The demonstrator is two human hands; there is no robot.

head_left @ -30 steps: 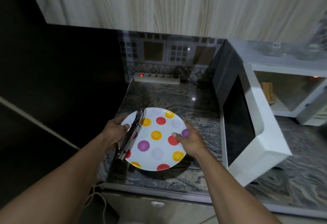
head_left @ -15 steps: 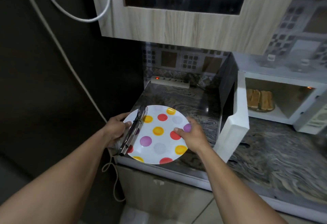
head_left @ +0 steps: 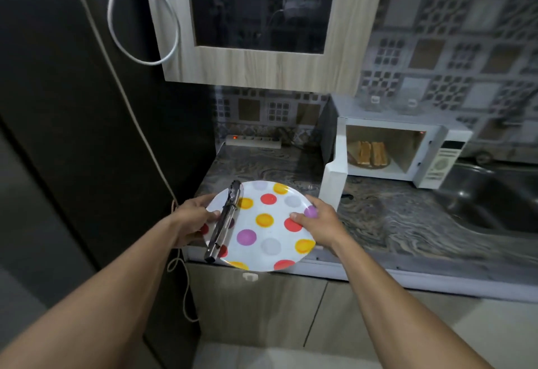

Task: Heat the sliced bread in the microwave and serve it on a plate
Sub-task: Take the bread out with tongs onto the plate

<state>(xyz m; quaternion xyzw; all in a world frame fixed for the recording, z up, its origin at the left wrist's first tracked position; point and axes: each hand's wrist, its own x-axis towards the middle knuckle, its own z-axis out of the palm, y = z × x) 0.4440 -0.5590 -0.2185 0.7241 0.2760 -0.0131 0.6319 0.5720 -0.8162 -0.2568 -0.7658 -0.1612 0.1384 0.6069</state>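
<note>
I hold a white plate (head_left: pixel 270 245) with coloured dots over the counter's front edge. My left hand (head_left: pixel 193 220) grips its left rim and pins metal tongs (head_left: pixel 224 223) lying along that side. My right hand (head_left: pixel 320 223) grips the right rim, thumb on top. The white microwave (head_left: pixel 436 162) stands on the counter at the right with its door (head_left: pixel 334 182) swung open toward me. Inside it, toasted bread slices (head_left: pixel 369 151) lie side by side on a dish.
A marbled counter (head_left: pixel 393 217) runs right to a dark sink (head_left: pixel 495 205). A power strip (head_left: pixel 253 141) lies against the tiled back wall. A wall cabinet (head_left: pixel 262 19) hangs overhead, with a white cable (head_left: pixel 116 19) looping beside it. A dark tall unit (head_left: pixel 72 135) fills the left.
My view has pulled back from the counter and tilted up. The plate with the tongs has come toward me, from above the counter to over its front edge. Both grips are unchanged.
</note>
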